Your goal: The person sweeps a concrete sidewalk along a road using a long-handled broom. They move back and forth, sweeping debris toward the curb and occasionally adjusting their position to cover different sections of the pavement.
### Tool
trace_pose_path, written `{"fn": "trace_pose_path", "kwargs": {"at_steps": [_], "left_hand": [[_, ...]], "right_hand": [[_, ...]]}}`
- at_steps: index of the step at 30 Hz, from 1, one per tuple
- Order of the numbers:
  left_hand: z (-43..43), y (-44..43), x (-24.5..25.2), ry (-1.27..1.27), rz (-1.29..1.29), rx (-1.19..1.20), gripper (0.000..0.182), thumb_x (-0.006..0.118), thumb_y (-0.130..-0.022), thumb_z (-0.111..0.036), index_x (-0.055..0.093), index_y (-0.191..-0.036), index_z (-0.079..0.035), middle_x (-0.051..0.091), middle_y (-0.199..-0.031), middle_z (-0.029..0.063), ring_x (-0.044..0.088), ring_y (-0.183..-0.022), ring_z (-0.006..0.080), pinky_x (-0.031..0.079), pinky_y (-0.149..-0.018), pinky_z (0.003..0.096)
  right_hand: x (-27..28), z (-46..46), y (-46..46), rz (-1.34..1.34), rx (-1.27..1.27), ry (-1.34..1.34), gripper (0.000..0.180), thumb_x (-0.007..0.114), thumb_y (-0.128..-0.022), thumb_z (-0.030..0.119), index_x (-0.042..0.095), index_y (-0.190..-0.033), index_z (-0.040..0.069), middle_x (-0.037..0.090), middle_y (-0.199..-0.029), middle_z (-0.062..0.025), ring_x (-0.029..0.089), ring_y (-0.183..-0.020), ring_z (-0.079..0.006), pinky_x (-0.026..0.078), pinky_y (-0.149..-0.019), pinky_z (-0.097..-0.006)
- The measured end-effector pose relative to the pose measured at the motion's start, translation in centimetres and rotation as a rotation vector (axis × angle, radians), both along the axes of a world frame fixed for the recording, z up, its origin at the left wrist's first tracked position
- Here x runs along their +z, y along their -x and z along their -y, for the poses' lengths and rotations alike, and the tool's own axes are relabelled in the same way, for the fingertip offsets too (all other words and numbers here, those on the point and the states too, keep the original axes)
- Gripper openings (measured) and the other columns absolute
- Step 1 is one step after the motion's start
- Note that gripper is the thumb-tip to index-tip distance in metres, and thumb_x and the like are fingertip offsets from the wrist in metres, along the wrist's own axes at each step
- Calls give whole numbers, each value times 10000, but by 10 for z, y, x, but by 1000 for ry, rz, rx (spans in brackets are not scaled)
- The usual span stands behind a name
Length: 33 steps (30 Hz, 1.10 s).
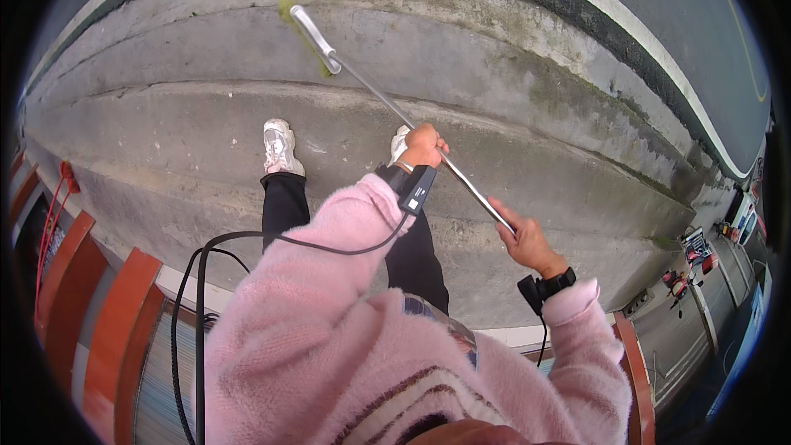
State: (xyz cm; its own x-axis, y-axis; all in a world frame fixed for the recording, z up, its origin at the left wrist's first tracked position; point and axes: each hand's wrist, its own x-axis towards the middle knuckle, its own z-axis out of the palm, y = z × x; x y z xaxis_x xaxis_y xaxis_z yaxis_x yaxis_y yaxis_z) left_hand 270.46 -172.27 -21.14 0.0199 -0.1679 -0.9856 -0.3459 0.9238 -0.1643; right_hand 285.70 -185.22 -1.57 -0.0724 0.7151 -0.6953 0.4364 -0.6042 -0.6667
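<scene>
My left hand [422,144] is wrapped around the middle of a long metal handle [468,182]. Lower on the right, my right hand [530,241] grips the same handle near its end. The handle runs up and left to a pale broom head [314,34], edged with yellow-green bristles [286,10]. That head appears over the grey concrete steps [204,52], beyond my feet; whether the bristles touch the concrete I cannot tell. A strap with a black device [417,188] is on my left wrist, and another black device [547,287] on my right.
My white sneaker [281,147] stands on a step. Beyond the steps lie a white-edged kerb [593,0] and a road [680,6]. Black cables [201,296] hang by my left sleeve. A red-handled tool [59,198] and orange-red panels [120,315] are at left; motorcycles [676,284] stand far right.
</scene>
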Motion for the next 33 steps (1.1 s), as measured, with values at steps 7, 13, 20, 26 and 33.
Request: {"fn": "trace_pose_path", "kwargs": {"at_steps": [7,13,20,26,33], "left_hand": [[98,-170,-30,216,462,289,55,439,-875,-150,439,-845,-104,319,-606,-14,272,-438,113,294,-478,312],[70,-194,60,-13,763,323,59,512,-863,-164,462,-894,-162,307,-546,-49,309,-430,96,338,-477,325],[-36,-43,70,-281,121,240,95,513,-857,-140,441,-803,-171,375,-568,-23,326,-414,88,330,-400,294],[-34,38,120,-381,62,330,94,501,-858,-114,424,-904,-142,386,-589,-10,383,-451,115,366,-435,305],[-10,180,130,-361,-244,395,54,488,-850,-108,442,-876,-121,401,-596,-6,396,-457,125,380,-448,322]], "right_hand": [[76,-15,-99,355,211,55,459,515,-760,-33,497,-1209,62,533,-732,-280,545,-613,-412,451,-569,-355],[125,24,-62,552,59,112,491,473,-776,-52,442,-1260,26,441,-589,-222,407,-436,-292,402,-479,-301],[50,-13,-14,83,-11,-20,450,494,-825,1,443,-1270,46,448,-648,-4,394,-568,-72,364,-523,-208],[64,-28,18,-117,26,100,443,502,-868,92,405,-1296,33,472,-731,37,396,-611,-54,357,-559,-190],[59,-50,110,-505,39,340,503,484,-870,42,339,-1348,93,390,-599,82,332,-496,-15,264,-445,-177]]}}
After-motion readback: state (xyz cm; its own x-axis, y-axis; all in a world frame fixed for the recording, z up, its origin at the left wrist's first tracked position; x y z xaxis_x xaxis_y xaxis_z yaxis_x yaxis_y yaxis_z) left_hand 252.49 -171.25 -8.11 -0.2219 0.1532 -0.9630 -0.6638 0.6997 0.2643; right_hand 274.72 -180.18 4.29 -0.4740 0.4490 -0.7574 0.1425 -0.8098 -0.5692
